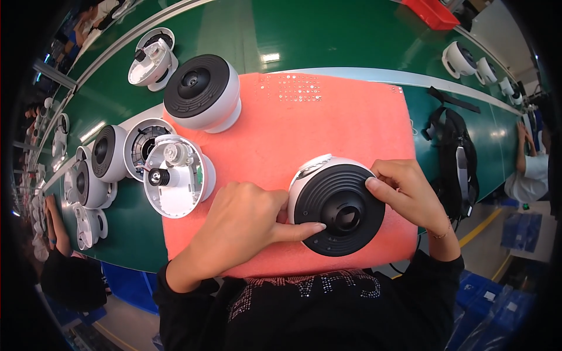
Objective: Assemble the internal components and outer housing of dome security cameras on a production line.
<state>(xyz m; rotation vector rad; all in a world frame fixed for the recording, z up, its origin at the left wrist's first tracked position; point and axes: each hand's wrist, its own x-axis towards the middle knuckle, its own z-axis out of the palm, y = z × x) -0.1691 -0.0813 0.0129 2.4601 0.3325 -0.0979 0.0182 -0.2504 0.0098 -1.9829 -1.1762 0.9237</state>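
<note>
Above the near part of a salmon-pink foam mat (275,140) I hold a round white device (351,243) with a ringed black face and a dark lens in its middle. My left hand (237,219) grips its left side, the thumb lying across the black face and the other fingers curled at the edge. Around the upper right rim closes my right hand (407,187), its thumb pressed on the black face. The fingertips behind the housing are hidden. An opened white housing (184,196) with a motor and a black coil inside sits left of my left hand.
A similar finished-looking device (202,90) stands at the mat's far left corner. Rows of small screws (300,88) lie at its far edge. More housings (105,155) crowd the green table at left. A black strap bundle (459,158) lies at right. Co-workers sit on both sides.
</note>
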